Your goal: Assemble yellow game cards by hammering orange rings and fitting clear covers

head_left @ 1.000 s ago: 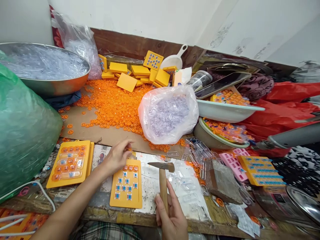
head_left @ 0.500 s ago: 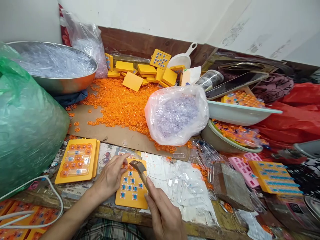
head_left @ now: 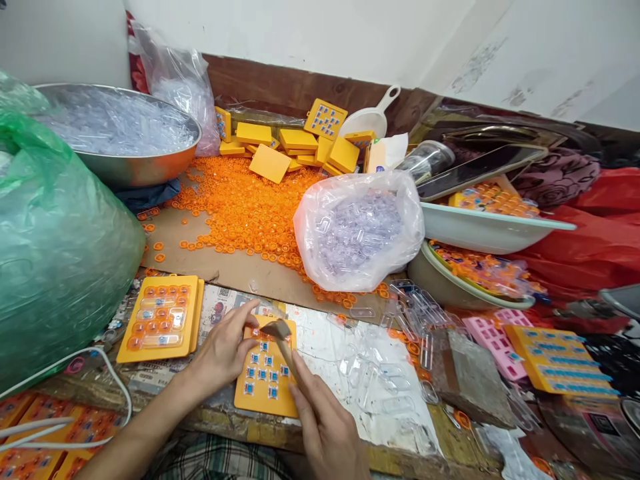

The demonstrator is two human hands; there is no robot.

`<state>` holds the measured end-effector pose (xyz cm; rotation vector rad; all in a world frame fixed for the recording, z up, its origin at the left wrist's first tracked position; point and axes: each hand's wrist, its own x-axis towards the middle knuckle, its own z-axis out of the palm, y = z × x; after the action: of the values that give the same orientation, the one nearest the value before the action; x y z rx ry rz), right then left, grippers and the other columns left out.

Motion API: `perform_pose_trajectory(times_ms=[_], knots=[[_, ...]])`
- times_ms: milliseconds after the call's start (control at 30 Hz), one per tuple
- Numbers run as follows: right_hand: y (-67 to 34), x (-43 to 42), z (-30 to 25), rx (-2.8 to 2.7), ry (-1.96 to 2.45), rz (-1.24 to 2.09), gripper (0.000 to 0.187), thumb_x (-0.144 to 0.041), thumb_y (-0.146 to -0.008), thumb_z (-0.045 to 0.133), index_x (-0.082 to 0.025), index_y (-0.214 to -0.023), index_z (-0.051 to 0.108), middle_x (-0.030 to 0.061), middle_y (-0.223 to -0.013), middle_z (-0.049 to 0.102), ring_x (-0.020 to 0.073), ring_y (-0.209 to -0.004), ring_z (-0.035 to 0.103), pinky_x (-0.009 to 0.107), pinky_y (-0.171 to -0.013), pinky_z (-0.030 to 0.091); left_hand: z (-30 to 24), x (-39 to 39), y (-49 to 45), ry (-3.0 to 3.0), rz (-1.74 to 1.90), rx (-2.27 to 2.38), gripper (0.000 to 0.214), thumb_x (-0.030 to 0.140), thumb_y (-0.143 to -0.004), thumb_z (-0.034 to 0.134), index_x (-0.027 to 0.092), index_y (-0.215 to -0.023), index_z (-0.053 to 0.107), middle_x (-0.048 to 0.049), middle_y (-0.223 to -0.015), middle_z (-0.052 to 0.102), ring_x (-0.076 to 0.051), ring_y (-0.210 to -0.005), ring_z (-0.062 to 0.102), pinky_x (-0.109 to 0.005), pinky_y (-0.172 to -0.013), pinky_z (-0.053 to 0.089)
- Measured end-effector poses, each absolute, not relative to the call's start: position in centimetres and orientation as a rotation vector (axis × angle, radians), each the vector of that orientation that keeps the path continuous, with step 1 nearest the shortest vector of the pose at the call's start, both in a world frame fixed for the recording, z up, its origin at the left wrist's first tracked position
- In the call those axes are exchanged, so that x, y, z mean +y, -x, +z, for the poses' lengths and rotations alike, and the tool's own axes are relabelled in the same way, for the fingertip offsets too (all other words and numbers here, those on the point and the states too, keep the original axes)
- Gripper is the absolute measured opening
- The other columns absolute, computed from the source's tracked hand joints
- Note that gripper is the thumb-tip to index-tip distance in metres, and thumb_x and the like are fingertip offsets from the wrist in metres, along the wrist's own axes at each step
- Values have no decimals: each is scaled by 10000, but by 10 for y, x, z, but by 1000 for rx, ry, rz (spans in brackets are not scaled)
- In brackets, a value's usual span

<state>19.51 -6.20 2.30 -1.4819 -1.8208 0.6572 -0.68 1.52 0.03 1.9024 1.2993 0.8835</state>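
Observation:
In front of me a yellow plastic board [head_left: 265,401] lies flat, with several small blue-and-white pieces set into it. My left hand [head_left: 225,347] is at its upper left edge, thumb and fingers curled in and touching the board; the fingertips are partly hidden. My right hand [head_left: 330,427] grips the wooden handle of a small hammer [head_left: 277,329]. The metal hammer head is over the board's top row, where a bit of orange shows beside it. Left of my hand sits a stack of yellow boards [head_left: 159,313], the top one fitted with orange rings and clear covers.
Behind lies a heap of orange rings [head_left: 240,207], with yellow boards [head_left: 270,163] beyond. A plastic bag of clear pieces [head_left: 357,227] stands at centre. Clear covers [head_left: 395,380] and a stone block [head_left: 473,373] lie right. A green bag [head_left: 65,247] bulges on the left.
The view has shifted slightly, so everything sits a little further right. The hammer head has tilted a little over the board's top row. My left hand keeps its place on the board.

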Motion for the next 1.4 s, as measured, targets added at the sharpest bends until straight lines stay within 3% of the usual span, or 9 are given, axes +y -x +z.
perform_pose_trajectory(times_ms=[100,167,333,433,600,767,933,1167,1400], knots=[[-201,-67,9,-1477,1571,703,420,-317,-909,521,-242,-1321,546,57,-1316,593,220,-1188,575,356,-1004,465,4,30,1,-1913,957,1431,436,200,-869,515,209,-1302,466,-85,-1142,632,-206,-1047,602,-352,-917,501],[-205,-69,-1,-1285,1613,759,447,-361,-887,550,-217,-1310,558,64,-1339,572,237,-1223,546,392,-1037,431,4,48,-7,-1976,985,1585,299,177,-892,459,175,-1163,584,-107,-1199,609,-218,-1109,566,-354,-959,467],[-209,-74,-10,-1052,1618,852,502,-421,-817,630,-206,-1269,594,88,-1154,685,255,-1046,648,333,-762,583,-2,87,-25,-2037,867,1697,245,103,-861,438,159,-841,676,-110,-941,651,-245,-950,588,-381,-871,474],[-206,-76,-5,-964,1644,842,515,-437,-795,651,-209,-1254,606,64,-901,727,234,-837,685,290,-557,567,-4,95,-26,-2051,811,1712,191,123,-844,489,169,-781,663,-85,-834,626,-230,-862,592,-358,-820,475],[-205,-76,0,-941,1644,851,516,-431,-795,653,-203,-1256,606,47,-760,708,221,-748,680,268,-487,538,-1,93,-23,-2056,784,1695,182,133,-860,478,148,-830,657,-98,-840,617,-240,-850,596,-367,-796,482],[-209,-83,-2,-1036,1661,825,483,-402,-820,634,-213,-1263,600,71,-1079,711,258,-1060,642,333,-774,584,7,56,-12,-2062,844,1567,233,115,-888,441,156,-1064,586,-85,-964,633,-213,-946,594,-335,-850,485],[-209,-95,2,-1366,1547,725,412,-286,-878,577,-251,-1288,578,36,-1310,598,236,-1194,572,366,-1024,451,11,-4,8,-2009,804,1259,336,149,-899,459,222,-1227,430,-52,-997,615,-190,-928,593,-333,-839,502],[-203,-90,21,-1978,1341,648,560,-131,-909,497,-287,-1433,378,61,-1174,677,179,-963,692,236,-799,564,4,-15,10,-2027,723,1229,406,80,-872,419,229,-1248,378,-83,-1031,591,-215,-940,588,-389,-843,510],[-200,-92,26,-1993,1325,549,562,-125,-923,454,-307,-1444,350,54,-1000,715,136,-761,702,199,-691,564,2,-14,10,-2014,744,1208,431,61,-862,408,233,-1255,367,-71,-1006,595,-211,-923,588,-394,-840,512]])
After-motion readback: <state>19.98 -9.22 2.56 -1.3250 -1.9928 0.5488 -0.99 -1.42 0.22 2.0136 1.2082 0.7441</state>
